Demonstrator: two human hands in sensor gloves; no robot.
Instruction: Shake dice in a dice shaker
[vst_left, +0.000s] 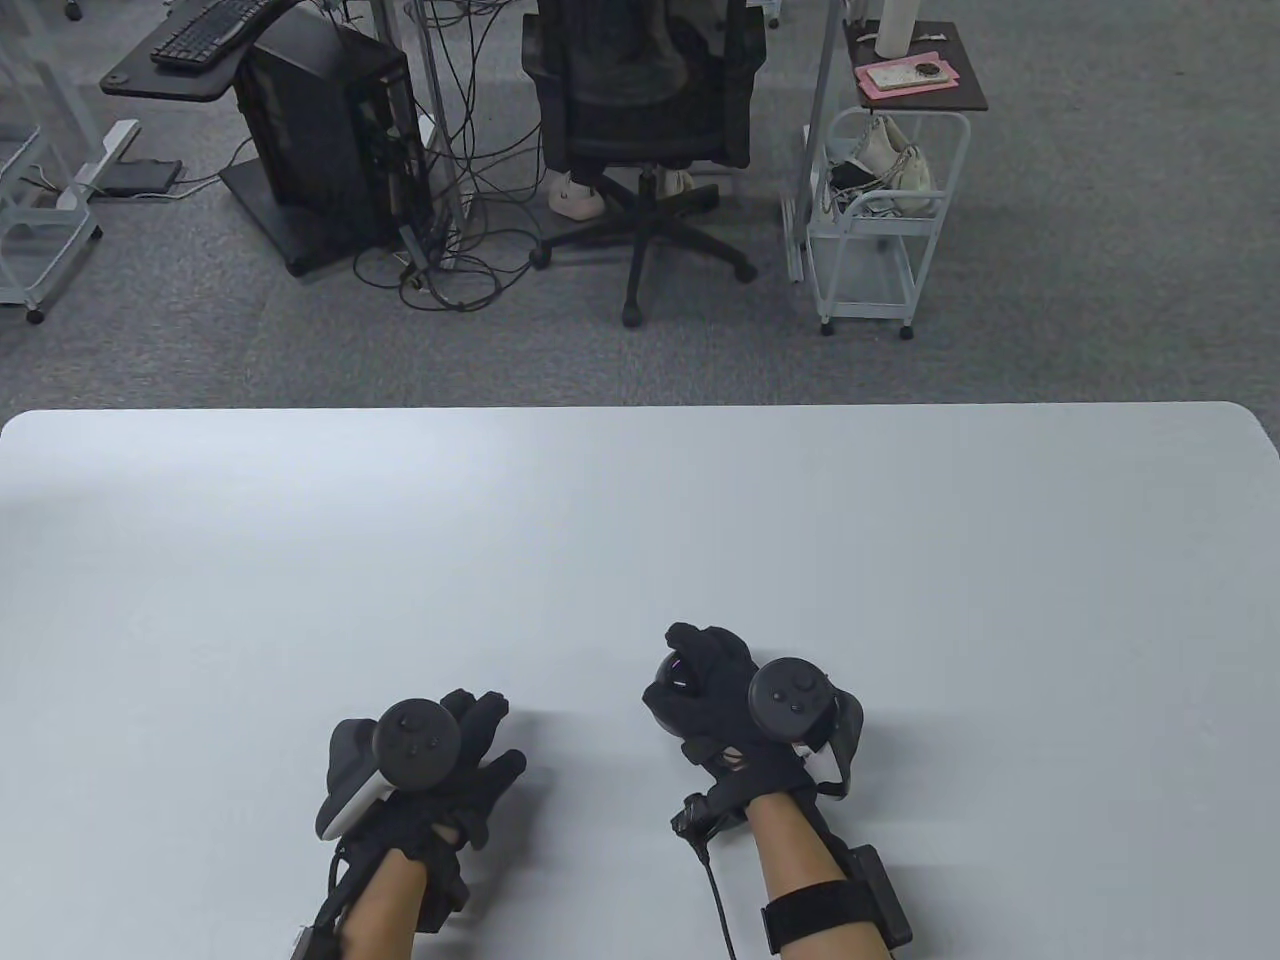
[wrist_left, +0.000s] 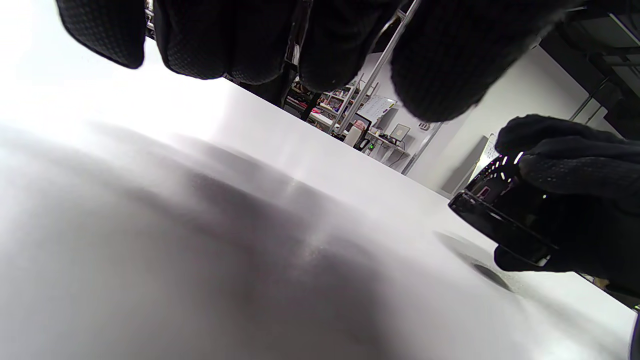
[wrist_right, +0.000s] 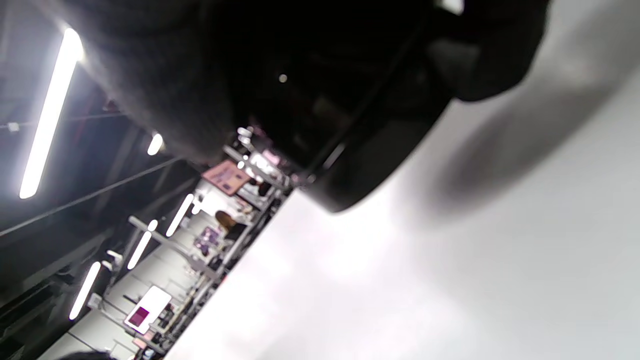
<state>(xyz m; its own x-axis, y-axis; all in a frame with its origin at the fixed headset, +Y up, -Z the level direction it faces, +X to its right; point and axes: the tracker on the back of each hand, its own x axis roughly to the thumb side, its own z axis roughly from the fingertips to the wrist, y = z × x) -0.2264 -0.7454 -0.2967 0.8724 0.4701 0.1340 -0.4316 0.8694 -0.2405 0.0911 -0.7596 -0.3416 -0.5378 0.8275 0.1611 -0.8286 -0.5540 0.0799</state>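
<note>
Left hand (vst_left: 440, 760): lay nearest the camera, low over the table (vst_left: 640, 520), to the left of the dice shaker; fingers (wrist_left: 440, 65) loosely extended, holding nothing.
Right hand (vst_left: 730, 700): was wrapped over the top and sides of the dice shaker (vst_left: 668, 690), clenched around it.
Dice shaker position: was held clear of the table in the left wrist view, tilted, with a small dark shadow on the surface directly beneath it.
Dice shaker build: was a glossy black, rounded body with a hard reflective finish; a thin seam or rim line (wrist_left: 505, 225) ran around it near its lower edge.
Dice: were not visible; the shaker was opaque and the glove covered most of it.
Task progress: the pick-up was judged complete and the shaking judged to be under way or about to start, since the shaker was lifted and tilted. A single moment could not confirm motion.
Remaining work: was judged to be the shaking itself, then setting the shaker back down on the table.
Gloves: were black knit fabric with a fine dotted grip texture on the fingertips.
Table surface: was smooth, matte, pale grey-white, with rounded far corners.
</note>
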